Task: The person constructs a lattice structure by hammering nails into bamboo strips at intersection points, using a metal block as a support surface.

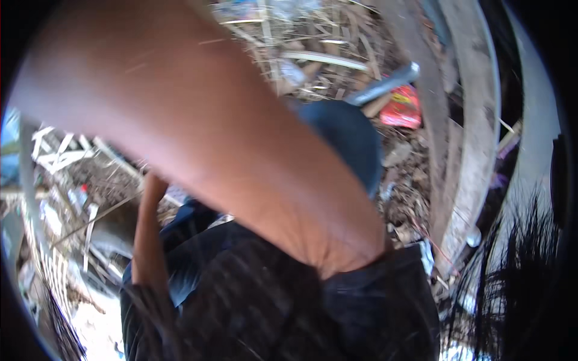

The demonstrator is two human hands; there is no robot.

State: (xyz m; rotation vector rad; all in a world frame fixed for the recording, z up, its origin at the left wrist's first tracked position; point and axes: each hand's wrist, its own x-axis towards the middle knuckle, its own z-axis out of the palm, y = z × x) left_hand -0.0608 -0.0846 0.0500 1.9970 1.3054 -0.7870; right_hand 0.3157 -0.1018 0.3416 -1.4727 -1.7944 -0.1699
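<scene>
My bare right forearm crosses close in front of me, from the dark sleeve at lower right to the upper left. The right hand is past the picture's edge. Farther down on the left, my left arm reaches forward. My left hand shows only in part beside the right forearm, its fingers hidden. Near it, a thin strip slants toward the lower left; whether the hand holds it cannot be made out. Pale split strips lie to the left of that hand.
My knee in dark blue cloth juts out past the forearm. Beyond it lie a grey-blue bar or tube and a red packet on littered soil. Long weathered wooden boards line the right side. Straw and shavings cover the far ground.
</scene>
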